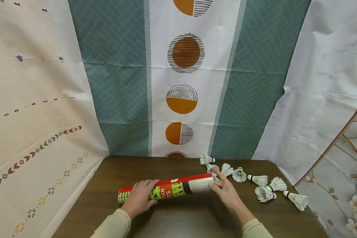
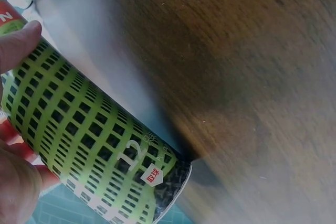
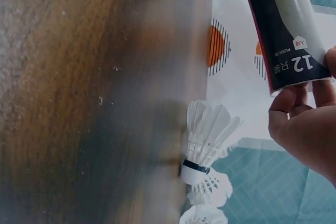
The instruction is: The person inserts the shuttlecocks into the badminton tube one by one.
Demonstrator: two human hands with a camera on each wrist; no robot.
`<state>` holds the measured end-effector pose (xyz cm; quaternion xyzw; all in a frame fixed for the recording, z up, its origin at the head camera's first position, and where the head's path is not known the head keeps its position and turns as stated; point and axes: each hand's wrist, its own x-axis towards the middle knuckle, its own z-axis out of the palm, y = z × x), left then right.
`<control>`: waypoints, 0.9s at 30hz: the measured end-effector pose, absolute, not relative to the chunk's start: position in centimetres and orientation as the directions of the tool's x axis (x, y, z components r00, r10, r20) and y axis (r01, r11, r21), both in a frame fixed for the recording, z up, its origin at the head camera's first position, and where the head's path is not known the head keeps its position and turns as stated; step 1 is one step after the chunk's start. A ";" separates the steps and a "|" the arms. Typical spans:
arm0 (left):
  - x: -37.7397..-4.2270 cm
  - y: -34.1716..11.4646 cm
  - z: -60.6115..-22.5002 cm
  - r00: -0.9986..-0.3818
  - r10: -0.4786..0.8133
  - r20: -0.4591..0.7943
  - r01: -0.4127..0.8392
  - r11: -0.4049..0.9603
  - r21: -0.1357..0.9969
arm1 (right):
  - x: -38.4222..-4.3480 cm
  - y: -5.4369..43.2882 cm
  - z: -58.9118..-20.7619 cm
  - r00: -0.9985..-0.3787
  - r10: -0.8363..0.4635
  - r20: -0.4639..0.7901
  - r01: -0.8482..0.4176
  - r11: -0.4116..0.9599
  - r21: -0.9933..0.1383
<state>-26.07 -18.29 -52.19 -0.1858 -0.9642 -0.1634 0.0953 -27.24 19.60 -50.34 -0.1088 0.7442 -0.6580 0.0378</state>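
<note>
A shuttlecock tube point(image 1: 172, 188), printed red, yellow-green and white, is held slightly tilted above the table, its right end higher. My left hand point(image 1: 140, 197) grips it near the left end. In the left wrist view the thumb lies on one side of the patterned tube point(image 2: 94, 124), the fingers point(image 2: 21, 150) on the other. My right hand point(image 1: 226, 193) is at the right end, thumb at the rim and index finger pointing outward. The right wrist view has curled fingers point(image 3: 296, 103) against the tube's end point(image 3: 294, 74). The inside of the tube is hidden.
Several white shuttlecocks lie on the brown table point(image 1: 122, 168), at its back and right. One shuttlecock point(image 1: 239, 174) is close beyond my right hand; another shuttlecock point(image 1: 297, 200) lies near the right edge. Patterned cloths point(image 1: 122, 99) hang behind and at both sides.
</note>
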 end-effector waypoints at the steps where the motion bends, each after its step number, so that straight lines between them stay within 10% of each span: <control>1: -26.1 -18.3 -52.2 -0.913 0.329 0.242 0.390 0.878 0.279 | -27.2 19.6 -50.3 -0.979 -0.183 0.084 -0.107 0.120 -0.987; 11: -26.0 -18.6 -52.2 -0.919 0.318 0.235 0.377 0.883 0.279 | -26.9 21.7 -50.1 -0.918 0.396 -0.028 0.032 0.003 -0.999; 27: -25.8 -18.4 -52.3 -0.908 0.350 0.229 0.404 0.876 0.263 | -28.0 27.4 -51.9 -0.801 0.557 -0.222 0.228 -0.061 -0.972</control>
